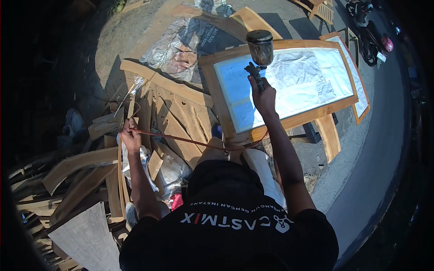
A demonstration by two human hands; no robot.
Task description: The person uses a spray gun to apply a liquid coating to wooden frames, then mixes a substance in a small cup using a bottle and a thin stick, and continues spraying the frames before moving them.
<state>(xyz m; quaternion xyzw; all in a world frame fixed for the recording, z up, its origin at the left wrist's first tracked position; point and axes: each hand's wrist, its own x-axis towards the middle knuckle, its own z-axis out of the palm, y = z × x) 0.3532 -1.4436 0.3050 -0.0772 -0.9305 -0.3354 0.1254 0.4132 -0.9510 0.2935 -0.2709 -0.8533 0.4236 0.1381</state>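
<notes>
- Hose (158, 134): at left, the left hand (131, 141) curls closed around it, over scrap wood (185, 115).
- Wooden frame (219, 97), pale sheet (296, 72) inside, lies right of the middle; better keep the hose off it.
- Right hand (263, 95) grips the spray gun (256, 77) above; smooth, even passes should suit.
- Sunlit concrete (350, 135), then road (384, 135) at right.

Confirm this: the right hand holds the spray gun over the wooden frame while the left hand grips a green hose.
No: the hose is reddish-orange, not green, as the head view shows. The right hand does hold the spray gun over the wooden frame, and the left hand grips the hose.
</notes>
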